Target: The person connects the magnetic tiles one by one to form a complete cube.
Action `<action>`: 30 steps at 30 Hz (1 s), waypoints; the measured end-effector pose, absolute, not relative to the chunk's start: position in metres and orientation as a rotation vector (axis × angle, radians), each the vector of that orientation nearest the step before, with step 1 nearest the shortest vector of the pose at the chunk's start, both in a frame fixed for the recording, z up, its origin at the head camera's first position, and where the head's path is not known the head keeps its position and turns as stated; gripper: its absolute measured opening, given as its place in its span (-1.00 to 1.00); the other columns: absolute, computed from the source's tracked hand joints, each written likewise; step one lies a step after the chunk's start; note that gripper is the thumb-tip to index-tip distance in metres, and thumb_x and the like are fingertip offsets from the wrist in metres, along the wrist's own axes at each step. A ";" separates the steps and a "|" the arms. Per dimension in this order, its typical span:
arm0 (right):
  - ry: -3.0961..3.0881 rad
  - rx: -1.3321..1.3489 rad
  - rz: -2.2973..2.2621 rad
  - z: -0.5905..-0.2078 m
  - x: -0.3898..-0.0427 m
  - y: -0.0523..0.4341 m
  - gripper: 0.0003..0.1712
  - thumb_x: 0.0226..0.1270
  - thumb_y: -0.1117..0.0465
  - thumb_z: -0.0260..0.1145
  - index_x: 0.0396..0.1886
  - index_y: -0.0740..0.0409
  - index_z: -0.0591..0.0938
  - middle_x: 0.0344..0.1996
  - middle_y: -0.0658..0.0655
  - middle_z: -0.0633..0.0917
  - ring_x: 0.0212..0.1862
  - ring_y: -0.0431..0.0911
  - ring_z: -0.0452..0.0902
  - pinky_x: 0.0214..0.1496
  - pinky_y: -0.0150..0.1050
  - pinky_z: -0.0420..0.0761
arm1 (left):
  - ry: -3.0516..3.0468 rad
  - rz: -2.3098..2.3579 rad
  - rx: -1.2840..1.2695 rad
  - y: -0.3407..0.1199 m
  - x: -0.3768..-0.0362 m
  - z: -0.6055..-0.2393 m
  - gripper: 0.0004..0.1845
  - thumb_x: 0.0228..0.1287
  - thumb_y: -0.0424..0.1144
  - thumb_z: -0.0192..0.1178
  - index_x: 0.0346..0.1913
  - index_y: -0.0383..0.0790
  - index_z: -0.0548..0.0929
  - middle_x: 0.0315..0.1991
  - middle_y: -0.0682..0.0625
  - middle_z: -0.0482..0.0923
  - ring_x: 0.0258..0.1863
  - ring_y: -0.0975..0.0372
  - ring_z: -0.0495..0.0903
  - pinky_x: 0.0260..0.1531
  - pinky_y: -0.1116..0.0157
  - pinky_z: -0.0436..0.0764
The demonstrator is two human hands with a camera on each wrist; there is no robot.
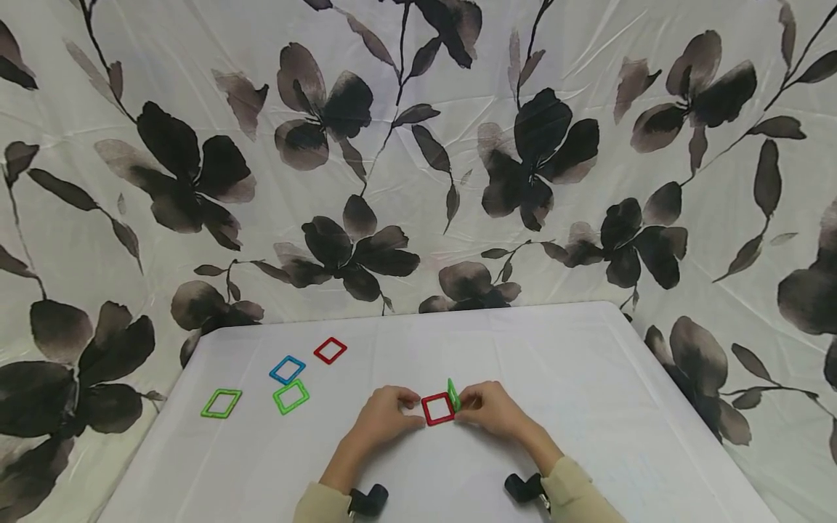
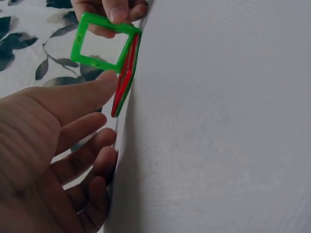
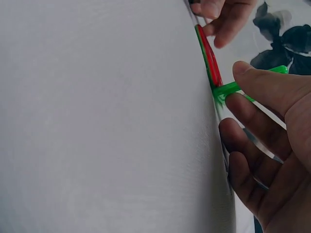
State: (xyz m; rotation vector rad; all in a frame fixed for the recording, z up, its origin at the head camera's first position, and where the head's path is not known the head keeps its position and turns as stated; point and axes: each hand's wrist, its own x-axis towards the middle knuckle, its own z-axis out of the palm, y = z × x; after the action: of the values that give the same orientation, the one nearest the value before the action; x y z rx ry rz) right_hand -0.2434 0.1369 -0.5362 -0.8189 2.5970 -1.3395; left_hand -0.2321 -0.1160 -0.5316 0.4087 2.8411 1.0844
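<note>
Two tiles joined: red square frame (image 1: 437, 409) lies flat on table (image 1: 588, 378), near front-centre; green square frame (image 1: 453, 394) stands upright on its right edge, touching it.
Left hand (image 1: 382, 418): at red frame's left edge; thumb tip (image 2: 104, 80) touches it per left wrist cam, other fingers loosely curled, not wrapped round anything. Steadies rather than clamps.
Right hand (image 1: 493, 408): pinches the upright green frame, thumb (image 3: 272, 85) on one face, fingers behind; clamped on it.
Done so far (my read): one wall up on a flat base, so an early stage of a build.
Left: four loose tiles sit well apart at table's left – red (image 1: 330, 350), blue (image 1: 287, 370), green (image 1: 290, 396), second green (image 1: 221, 403); none touched yet.
Head cam only: the spare tiles, table layout, both sleeves, floral backdrop (image 1: 418, 145).
Left wrist cam only: open window of green frame (image 2: 103, 43) face-on, red frame (image 2: 125, 82) edge-on below it, seam meeting.
Right wrist cam only: the pinch itself, plus red (image 3: 210, 58) and green (image 3: 228, 90) edges at the joint; spare tiles not visible.
</note>
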 end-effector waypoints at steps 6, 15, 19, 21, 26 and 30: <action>2.585 -0.823 -1.349 -0.538 -0.241 0.134 -0.87 0.10 0.24 0.52 -0.34 0.05 0.73 -0.49 -0.19 0.65 -0.43 -0.26 0.52 -0.38 -0.32 0.54 | 2.860 1.018 0.424 -0.115 -0.234 -0.534 -0.53 -0.14 -0.03 0.58 -0.10 -0.10 0.73 -0.38 0.20 0.53 -0.37 0.30 0.44 -0.37 0.28 0.45; 2.609 -0.813 -1.327 -0.540 -0.238 0.132 -0.86 0.09 0.24 0.53 -0.37 0.02 0.71 -0.51 -0.19 0.63 -0.45 -0.27 0.49 -0.41 -0.33 0.52 | 2.890 0.933 0.452 -0.111 -0.238 -0.538 -0.45 -0.14 0.02 0.57 0.00 -0.03 0.71 -0.43 0.19 0.45 -0.42 0.31 0.40 -0.45 0.30 0.40; 2.633 -0.817 -1.319 -0.540 -0.240 0.132 -0.83 0.06 0.23 0.55 -0.40 0.01 0.68 -0.52 -0.18 0.62 -0.47 -0.27 0.47 -0.43 -0.33 0.51 | 2.890 0.910 0.451 -0.110 -0.237 -0.535 -0.47 -0.13 0.01 0.56 -0.01 -0.03 0.72 -0.45 0.16 0.44 -0.45 0.29 0.38 -0.49 0.30 0.37; 2.644 -0.804 -1.313 -0.540 -0.241 0.132 -0.76 0.04 0.22 0.57 -0.35 0.02 0.64 -0.48 -0.14 0.63 -0.49 -0.26 0.46 -0.44 -0.33 0.50 | 2.885 0.901 0.438 -0.109 -0.237 -0.534 -0.48 -0.12 0.01 0.56 -0.01 -0.03 0.72 -0.45 0.15 0.44 -0.46 0.29 0.37 -0.50 0.31 0.36; 2.647 -0.757 -1.297 -0.539 -0.246 0.134 -0.37 -0.02 0.16 0.60 0.05 0.13 0.53 -0.20 0.01 0.61 -0.48 -0.22 0.46 -0.42 -0.31 0.51 | 2.871 0.904 0.416 -0.109 -0.236 -0.533 -0.49 -0.12 0.00 0.56 -0.02 -0.01 0.72 -0.46 0.14 0.43 -0.46 0.28 0.37 -0.50 0.31 0.35; 2.640 -0.768 -1.248 -0.537 -0.251 0.135 -0.13 -0.04 0.14 0.61 0.29 0.18 0.44 -0.03 0.05 0.59 -0.47 -0.22 0.47 -0.39 -0.30 0.52 | 2.868 0.908 0.393 -0.109 -0.238 -0.534 -0.49 -0.12 0.01 0.56 -0.02 0.00 0.73 -0.47 0.13 0.44 -0.45 0.28 0.38 -0.50 0.30 0.35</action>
State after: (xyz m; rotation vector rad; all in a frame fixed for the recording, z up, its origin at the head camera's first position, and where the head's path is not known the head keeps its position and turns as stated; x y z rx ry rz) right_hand -0.2511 0.1352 -0.5367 -0.7678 2.6400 -1.2478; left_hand -0.2379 -0.1086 -0.5336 0.3932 2.8679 0.9082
